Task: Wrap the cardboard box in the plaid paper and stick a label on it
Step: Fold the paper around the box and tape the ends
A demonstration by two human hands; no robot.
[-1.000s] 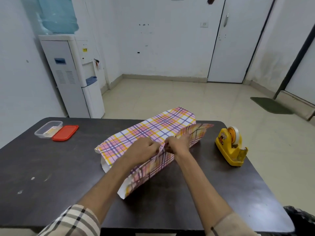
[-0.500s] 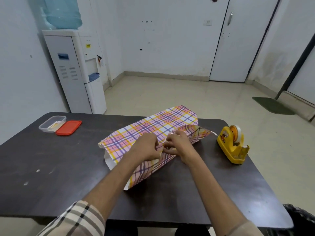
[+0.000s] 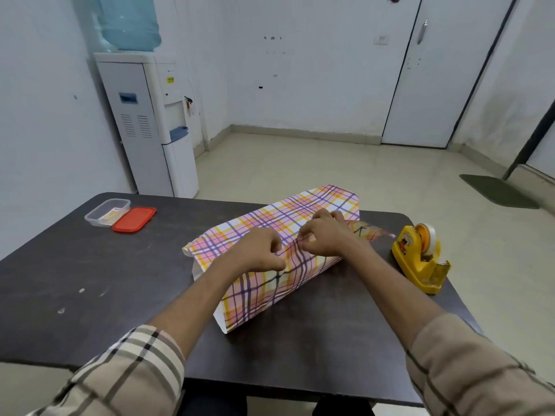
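Note:
Plaid paper [image 3: 264, 226] in pink, yellow and purple is folded over a long box on the dark table [image 3: 75, 295]; the cardboard itself is hidden under it. My left hand [image 3: 259, 250] pinches the near flap of the paper at the top seam. My right hand [image 3: 326, 237] presses and pinches the paper just to its right, fingertips almost touching the left hand. A strip of paper [image 3: 368, 231] sticks out past the right hand toward the tape dispenser.
A yellow tape dispenser [image 3: 420, 259] stands near the table's right edge. At the far left lie a clear plastic tub [image 3: 106, 211] with slips inside and its red lid [image 3: 134, 219]. A water cooler [image 3: 147, 121] stands behind the table.
The near flap has been pulled up and over the box top, and both hands have shifted slightly away from me along the seam. The view has tilted down a little.

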